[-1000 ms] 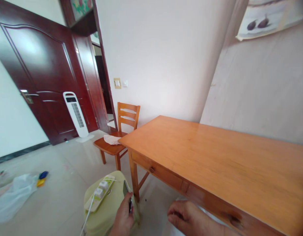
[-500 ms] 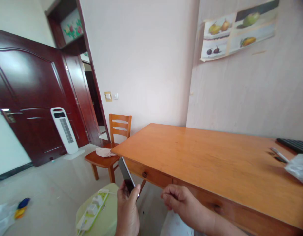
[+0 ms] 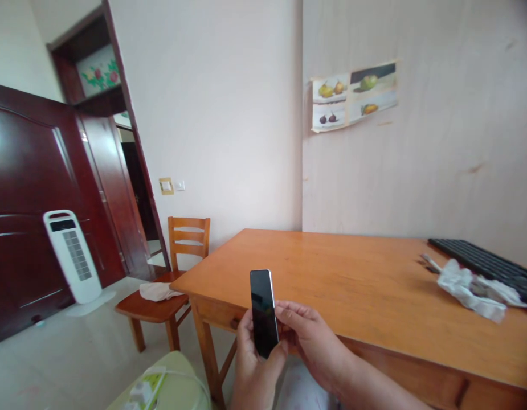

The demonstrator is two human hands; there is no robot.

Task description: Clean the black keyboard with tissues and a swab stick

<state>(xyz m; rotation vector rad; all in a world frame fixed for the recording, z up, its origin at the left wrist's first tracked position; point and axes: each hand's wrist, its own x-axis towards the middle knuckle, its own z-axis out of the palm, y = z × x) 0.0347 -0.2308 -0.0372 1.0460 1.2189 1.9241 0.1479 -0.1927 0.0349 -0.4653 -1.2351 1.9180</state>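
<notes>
A black-screened smartphone [image 3: 263, 313] stands nearly upright above the near edge of the table, its dark screen toward me. My left hand [image 3: 258, 364] is closed around its lower part, the thumb across the bottom right corner. My right hand [image 3: 312, 336] meets the phone's right edge with thumb and fingers drawn together. Whether a small item sits between those fingertips is hidden.
The wooden table [image 3: 331, 285] bears a black keyboard [image 3: 481, 259] and crumpled white plastic [image 3: 472, 290] at the right. A wooden chair [image 3: 152, 310] with white cloth stands left. Below is a pale green stool [image 3: 182, 376] with a power strip [image 3: 146, 387]. A white tower fan [image 3: 73, 256] stands by the door.
The smartphone has moved right in my left hand and turned its screen toward me. My right hand has risen to the phone's edge, closing the earlier gap. The view has swung right.
</notes>
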